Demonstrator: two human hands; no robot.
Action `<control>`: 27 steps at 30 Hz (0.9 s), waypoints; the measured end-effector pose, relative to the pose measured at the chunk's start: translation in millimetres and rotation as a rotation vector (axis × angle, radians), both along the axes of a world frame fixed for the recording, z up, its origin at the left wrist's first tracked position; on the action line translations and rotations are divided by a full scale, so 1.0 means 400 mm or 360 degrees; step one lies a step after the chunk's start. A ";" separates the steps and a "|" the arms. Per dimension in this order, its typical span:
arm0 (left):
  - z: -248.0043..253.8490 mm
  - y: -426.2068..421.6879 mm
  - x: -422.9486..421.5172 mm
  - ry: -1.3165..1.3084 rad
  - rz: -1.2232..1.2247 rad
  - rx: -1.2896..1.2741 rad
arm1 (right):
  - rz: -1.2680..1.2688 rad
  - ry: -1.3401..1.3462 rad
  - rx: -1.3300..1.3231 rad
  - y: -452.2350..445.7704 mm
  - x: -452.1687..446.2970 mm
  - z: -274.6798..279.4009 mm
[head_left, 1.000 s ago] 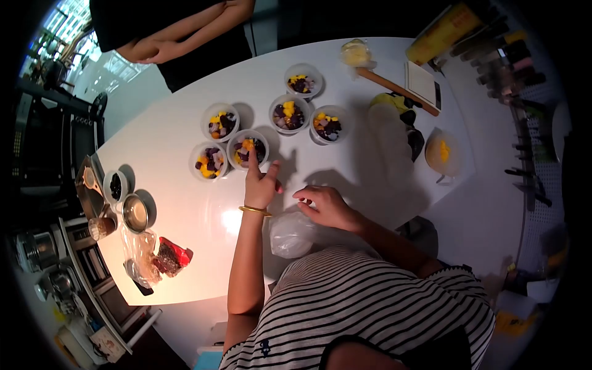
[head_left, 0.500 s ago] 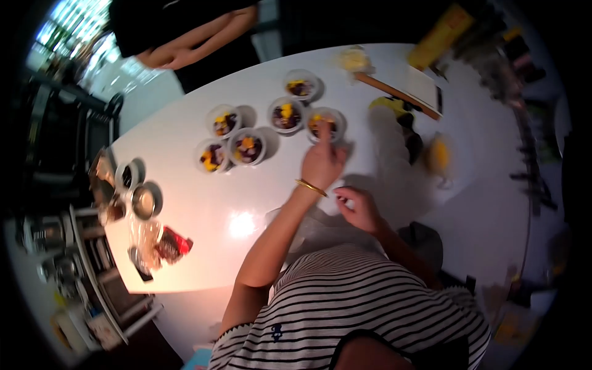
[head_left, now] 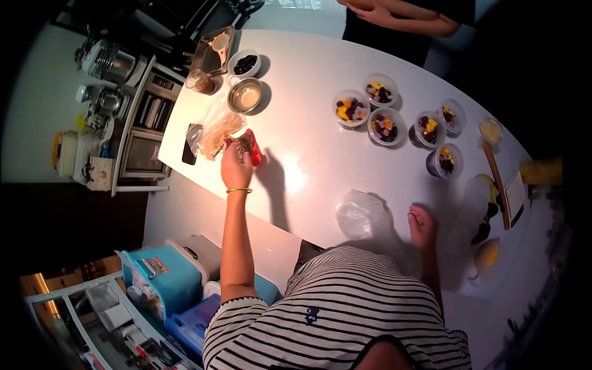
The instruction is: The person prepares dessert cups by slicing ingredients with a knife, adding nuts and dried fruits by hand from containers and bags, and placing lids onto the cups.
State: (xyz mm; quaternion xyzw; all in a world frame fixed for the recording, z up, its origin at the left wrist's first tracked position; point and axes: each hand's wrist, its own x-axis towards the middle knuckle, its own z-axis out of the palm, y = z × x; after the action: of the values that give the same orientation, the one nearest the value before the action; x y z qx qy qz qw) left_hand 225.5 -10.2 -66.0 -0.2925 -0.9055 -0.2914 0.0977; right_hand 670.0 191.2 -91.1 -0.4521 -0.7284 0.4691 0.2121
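My left hand, with a gold bangle at its wrist, is closed on a red packet with brown contents at the table's left side. A clear plastic bag lies against this packet. My right hand is near the front edge with its fingers curled in and nothing visible in them. Just left of it lies a crumpled clear plastic bag. Across the table stand several clear plastic cups with yellow, purple and pale pieces in them.
At the back left are a metal bowl, a white bowl of dark pieces, a glass and a metal tray. A brown stick lies right. A person with folded arms stands opposite. Teal bins stand below.
My left hand has moved from a filled cup to the red packet on the left and closed on it. The view has turned left. My right hand stays near the front edge.
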 end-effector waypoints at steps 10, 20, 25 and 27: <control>-0.133 -0.109 -0.178 -0.0804 0.0308 -0.0082 | 0.0304 -0.0007 0.0453 -0.040 -0.217 0.102; 0.042 0.230 0.064 -0.0269 -0.0976 0.0205 | -0.0044 -0.0413 0.0406 -0.069 -0.137 0.070; 0.033 0.323 0.177 -0.0373 -0.1508 0.0263 | -0.0643 -0.0488 0.0455 -0.023 0.008 0.117; 0.022 0.334 0.199 -0.0501 -0.1503 0.0192 | -0.0837 -0.0524 0.0515 0.006 0.108 0.133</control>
State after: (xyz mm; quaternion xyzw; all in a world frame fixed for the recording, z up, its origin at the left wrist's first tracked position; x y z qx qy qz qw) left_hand 305.0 123.3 -57.2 -0.6168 -0.6595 -0.3962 -0.1660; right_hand 713.1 193.7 -38.1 -0.6544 -0.6764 0.1976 0.2742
